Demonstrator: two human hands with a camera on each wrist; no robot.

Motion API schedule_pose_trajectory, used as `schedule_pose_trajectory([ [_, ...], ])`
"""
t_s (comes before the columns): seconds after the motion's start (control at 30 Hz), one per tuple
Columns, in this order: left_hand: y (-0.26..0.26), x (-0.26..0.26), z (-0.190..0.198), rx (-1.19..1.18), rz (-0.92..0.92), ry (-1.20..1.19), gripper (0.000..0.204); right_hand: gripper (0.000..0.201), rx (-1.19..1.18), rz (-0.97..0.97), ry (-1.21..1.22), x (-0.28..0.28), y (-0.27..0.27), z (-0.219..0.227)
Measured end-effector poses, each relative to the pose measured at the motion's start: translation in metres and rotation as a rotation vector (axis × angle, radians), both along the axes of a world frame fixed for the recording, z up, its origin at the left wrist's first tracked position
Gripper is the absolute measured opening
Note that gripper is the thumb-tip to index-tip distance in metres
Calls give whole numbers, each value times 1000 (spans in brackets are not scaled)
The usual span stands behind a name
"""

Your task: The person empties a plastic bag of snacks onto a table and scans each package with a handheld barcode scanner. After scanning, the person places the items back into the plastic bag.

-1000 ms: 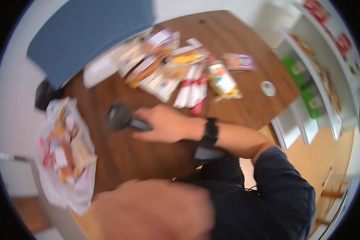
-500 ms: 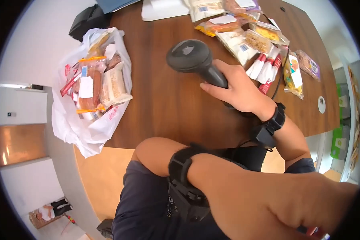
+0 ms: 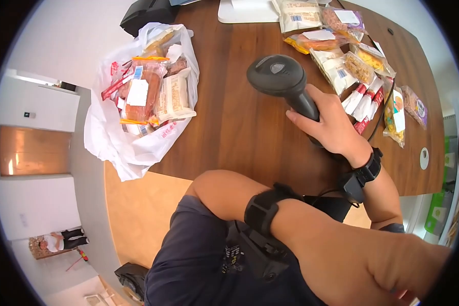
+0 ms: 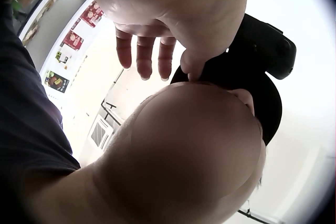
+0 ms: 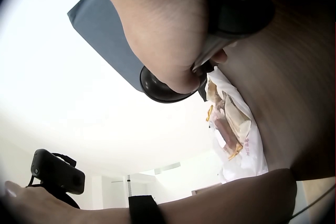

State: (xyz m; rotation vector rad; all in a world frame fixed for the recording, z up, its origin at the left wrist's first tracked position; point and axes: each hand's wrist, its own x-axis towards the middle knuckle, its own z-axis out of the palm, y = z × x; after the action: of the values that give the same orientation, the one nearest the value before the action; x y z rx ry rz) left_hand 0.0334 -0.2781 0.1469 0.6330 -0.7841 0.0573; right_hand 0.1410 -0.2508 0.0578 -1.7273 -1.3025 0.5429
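My right hand [image 3: 336, 122] grips the handle of a black barcode scanner [image 3: 276, 75], its head tilted up over the wooden table [image 3: 229, 127]. In the right wrist view the palm wraps the scanner's handle [image 5: 212, 50]. My left hand [image 4: 173, 8] is raised by the face and the dark headgear [image 4: 262, 92]. Its fingers [image 4: 144, 58] hang loosely and apart, with nothing between them, and the thumb is close to the face. Only part of this hand shows at the lower right of the head view. Packaged snacks [image 3: 359, 69] lie just beyond the scanner.
A white plastic bag [image 3: 117, 148] full of packaged food stands at the table's left edge. Behind it is a black device [image 3: 148, 18], and a white stand base [image 3: 247, 13] is at the back. A cable [image 3: 387, 107] runs past the snacks. Shelves [image 3: 438, 209] stand at the right.
The head view has swung left and down, and the bag now sits nearer the middle. My left hand has gone from a blur at the bottom to beside the face. The right hand keeps the scanner.
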Motion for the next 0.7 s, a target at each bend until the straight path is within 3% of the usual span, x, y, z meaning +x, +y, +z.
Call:
schedule_pose_trajectory([
  [0.07,-3,-3,-2,-31,-39,4,14,29,-4,1,34,-2,-1,0],
  [0.2,2,5,-3,-70,-103,-21,14,29,5,18,24,0,-1,-1],
  [0.27,8,3,-1,-75,-133,-44,15,47,-5,6,-17,-1,-1,-2],
  [0.33,1,4,-3,-79,-165,-69,16,48,-14,7,7,-2,0,0],
  [0.37,10,6,2,-24,-54,-115,14,48,-34,3,35,-2,-1,0],
  [0.4,9,8,1,-22,-64,-126,14,48,-31,-7,25,-2,-2,2],
  [0.47,8,13,-3,231,539,-216,5,49,-79,-2,53,-2,-3,6],
  [0.5,11,14,-4,225,521,-232,5,50,-70,-13,25,-2,-3,3],
  [0.57,24,18,-8,766,1158,-449,13,43,-46,-8,12,-1,-2,0],
  [0.6,32,26,-5,910,1341,-556,19,45,-49,-8,11,-1,-2,-4],
  [0.67,59,40,-12,1181,1563,-545,22,49,319,-207,-219,-14,-7,-40],
  [0.7,84,51,-11,1305,1498,-535,26,49,-42,-271,-306,-14,-2,-24],
])
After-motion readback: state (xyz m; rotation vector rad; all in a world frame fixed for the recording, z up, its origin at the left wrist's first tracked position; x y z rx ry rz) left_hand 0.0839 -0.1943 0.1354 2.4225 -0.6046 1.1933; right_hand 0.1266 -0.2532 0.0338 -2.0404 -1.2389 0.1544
